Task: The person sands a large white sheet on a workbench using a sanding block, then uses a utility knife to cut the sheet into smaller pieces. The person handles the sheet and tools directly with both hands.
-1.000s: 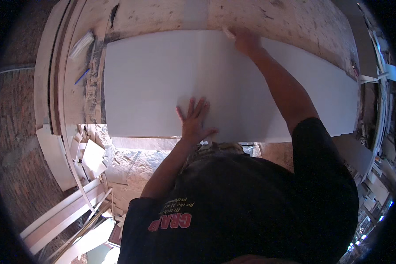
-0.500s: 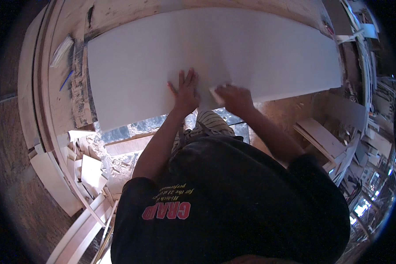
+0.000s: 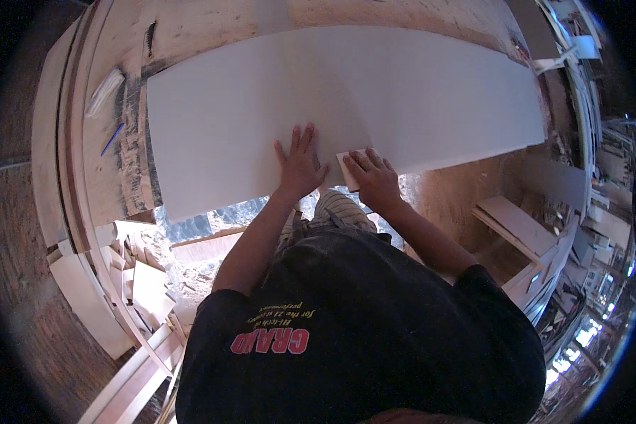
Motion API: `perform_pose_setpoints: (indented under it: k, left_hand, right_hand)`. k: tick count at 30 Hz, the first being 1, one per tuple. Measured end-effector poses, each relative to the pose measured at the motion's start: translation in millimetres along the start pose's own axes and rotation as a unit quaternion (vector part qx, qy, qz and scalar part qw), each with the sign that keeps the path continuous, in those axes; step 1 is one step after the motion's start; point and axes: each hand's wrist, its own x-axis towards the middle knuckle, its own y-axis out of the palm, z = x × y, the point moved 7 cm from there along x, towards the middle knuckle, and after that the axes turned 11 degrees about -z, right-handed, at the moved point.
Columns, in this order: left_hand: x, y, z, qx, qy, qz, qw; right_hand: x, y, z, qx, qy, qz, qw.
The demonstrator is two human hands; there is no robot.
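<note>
One smooth white panel (image 3: 417, 99) lies flat on one wooden workbench (image 3: 212, 32), its near long edge along the workbench's near edge; it is long, broad and plain, matte, greyish in the shade, with faint darker bands running across it and its far edge bowed by the lens. One pale rectangular pad (image 3: 345, 169) rests at the panel's near edge, around the middle of its length.

Two bare hands are on these things; the left hand (image 3: 301, 169) lies on the panel near that same edge, fingers stretched and parted, nothing in its grasp; the right hand (image 3: 374, 178), just beside it, has hold of the pad, its fingers laid nearly straight over the top.

Left of the panel, toward the workbench's left edge, are two small things: one whitish bundle (image 3: 105, 92) and, nearer the person, one slim blue pen (image 3: 111, 139), slanting and apart from it; the wood around them is stained dark.

Below the workbench's near left corner lie several pale offcuts (image 3: 150, 290), too jumbled to count; one black T-shirt (image 3: 388, 318) and striped trousers (image 3: 342, 208) clothe the person at the near edge.
</note>
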Motion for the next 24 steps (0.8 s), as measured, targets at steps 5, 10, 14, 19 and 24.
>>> perform_pose_setpoints:
  k: [5, 10, 14, 19, 24]
  left_hand:
    - [0.9, -5.6, -5.0, -0.009, -0.029, 0.011, 0.999]
    - [3.2, -4.3, -5.5, -0.007, -0.041, 0.024, 0.999]
    - [3.7, -12.5, -6.5, -0.032, -0.081, 0.032, 0.996]
    - [7.2, -7.4, -5.3, -0.007, -0.071, 0.044, 0.997]
    - [6.9, -8.3, -10.1, 0.015, -0.055, 0.031, 0.998]
  right_hand:
    - [72.8, 16.7, -14.3, 0.015, -0.027, 0.003, 1.0]
    - [192.2, 43.6, -34.5, -0.022, -0.042, 0.021, 0.999]
    - [279.9, 60.8, -47.2, -0.056, -0.038, -0.009, 0.998]
    - [365.8, 77.8, -94.9, -0.083, 0.004, 0.036, 0.996]
    - [341.7, 45.2, -133.5, 0.007, 0.0, -0.047, 0.999]
